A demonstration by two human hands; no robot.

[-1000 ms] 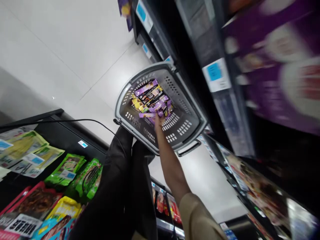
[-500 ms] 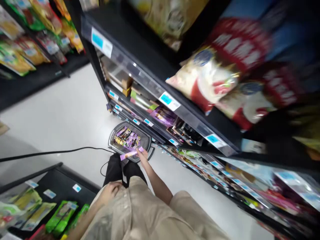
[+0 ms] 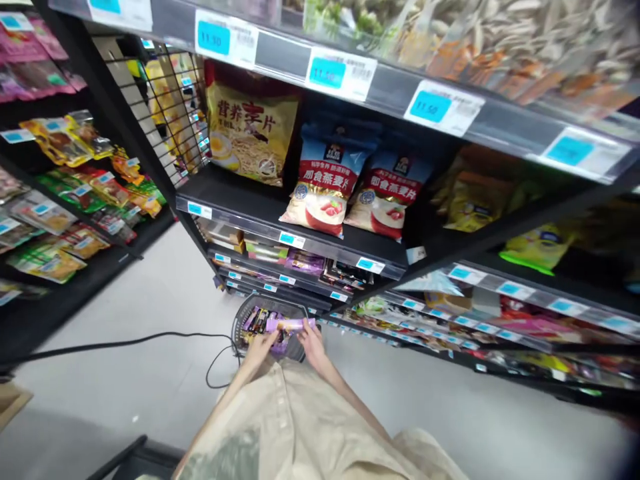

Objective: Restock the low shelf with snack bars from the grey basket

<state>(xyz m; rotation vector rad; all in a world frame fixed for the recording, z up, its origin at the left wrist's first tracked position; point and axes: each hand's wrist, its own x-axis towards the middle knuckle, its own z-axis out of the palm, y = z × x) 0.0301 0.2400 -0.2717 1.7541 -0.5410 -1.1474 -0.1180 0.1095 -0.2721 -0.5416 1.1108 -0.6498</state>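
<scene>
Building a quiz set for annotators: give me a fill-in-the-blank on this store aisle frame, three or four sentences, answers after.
1. Both hands, left hand and right hand, hold a long ____ snack packet.
2. The packet is held above a grey shopping ____ full of packets, standing on the floor.
3. A black ____ runs across the floor to the left of it.
4. The shelf price tags are ____ in colour.

Missing words: purple; basket; cable; blue

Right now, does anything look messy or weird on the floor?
Yes: a black cable trails loose across the aisle floor and loops by the basket, which sits on the floor. Both hands hold a purple packet above it.
</scene>
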